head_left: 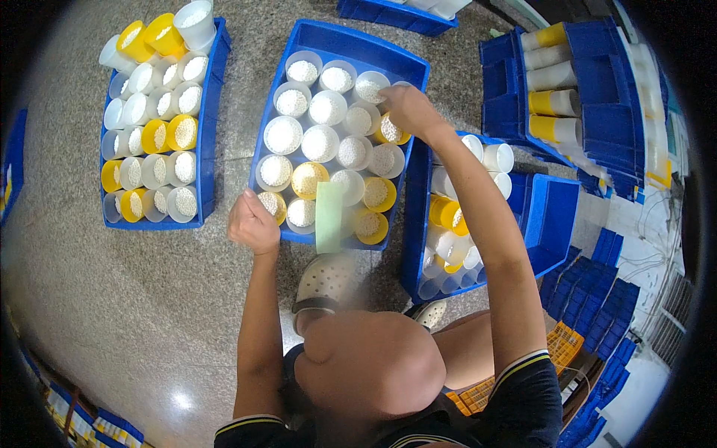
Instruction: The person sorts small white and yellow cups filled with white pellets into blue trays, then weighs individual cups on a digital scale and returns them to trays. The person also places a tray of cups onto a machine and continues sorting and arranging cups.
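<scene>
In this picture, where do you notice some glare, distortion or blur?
In the head view: a bright glare spot on the speckled floor, lower left; a rounded black border, with the stacked blue trays at upper right looking curved; a dark, hazy smear beside the beige shoe; in the same head view, the central blue tray reads fairly clearly.

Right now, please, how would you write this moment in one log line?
left hand: at near-left corner of blue tray; cups: white and yellow, holding white pellets; right hand: at far-right cups; green strip: over near cups
</scene>
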{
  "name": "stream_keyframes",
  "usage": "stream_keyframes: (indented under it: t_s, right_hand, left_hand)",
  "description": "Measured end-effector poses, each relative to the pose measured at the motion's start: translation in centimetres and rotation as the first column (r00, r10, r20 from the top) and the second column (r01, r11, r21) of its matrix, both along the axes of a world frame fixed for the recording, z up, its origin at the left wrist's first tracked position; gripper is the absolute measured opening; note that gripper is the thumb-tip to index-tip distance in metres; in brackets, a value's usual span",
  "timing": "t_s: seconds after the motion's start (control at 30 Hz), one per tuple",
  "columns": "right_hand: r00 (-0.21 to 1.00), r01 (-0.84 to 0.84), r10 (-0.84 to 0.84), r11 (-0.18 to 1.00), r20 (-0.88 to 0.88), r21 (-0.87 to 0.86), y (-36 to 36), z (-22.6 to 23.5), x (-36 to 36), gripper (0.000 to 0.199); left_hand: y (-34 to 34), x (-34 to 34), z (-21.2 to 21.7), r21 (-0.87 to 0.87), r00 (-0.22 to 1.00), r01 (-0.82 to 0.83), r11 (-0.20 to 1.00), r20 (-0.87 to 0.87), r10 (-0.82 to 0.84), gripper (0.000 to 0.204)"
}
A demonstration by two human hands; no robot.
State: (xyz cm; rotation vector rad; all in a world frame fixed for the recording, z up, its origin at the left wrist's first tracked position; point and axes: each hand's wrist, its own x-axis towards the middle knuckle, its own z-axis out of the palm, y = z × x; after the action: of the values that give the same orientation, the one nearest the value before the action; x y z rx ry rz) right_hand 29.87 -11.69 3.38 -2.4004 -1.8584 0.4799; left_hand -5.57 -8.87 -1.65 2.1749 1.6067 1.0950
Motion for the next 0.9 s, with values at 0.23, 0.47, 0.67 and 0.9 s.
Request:
stream_keyframes:
  t_s: [0.23,0.47,0.67,0.9]
  right_hand:
    - [0.984,0.147,-0.149,0.989,0.097,0.025,1.4,-0.5,0.7,0.033]
    - [0.978,0.141,-0.153,0.985,0.143,0.095,3.3,1.4,1.1,0.021]
    - [0.997,-0.073,0.052,0.897,0.061,0.436,4.6,2.3,-5.3,0.033]
    - [0.987,0.153,-0.139,0.969,-0.085,0.193,10.5,-1.0,-9.4,0.06]
  left_hand:
    - [-0.1,-0.2,0.1,-0.042,1.0,0.007,0.999,0.017,-0.006,0.043]
    - [0.0,0.1,0.1,-0.018,0.999,0.013,1.0,0.029,-0.013,0.042]
    - [-0.2,0.2,0.5,-0.034,0.999,0.026,0.999,0.049,-0.024,0.041]
    - [-0.3,0.3,0.8,-0.108,0.999,0.019,0.994,0.034,-0.015,0.042]
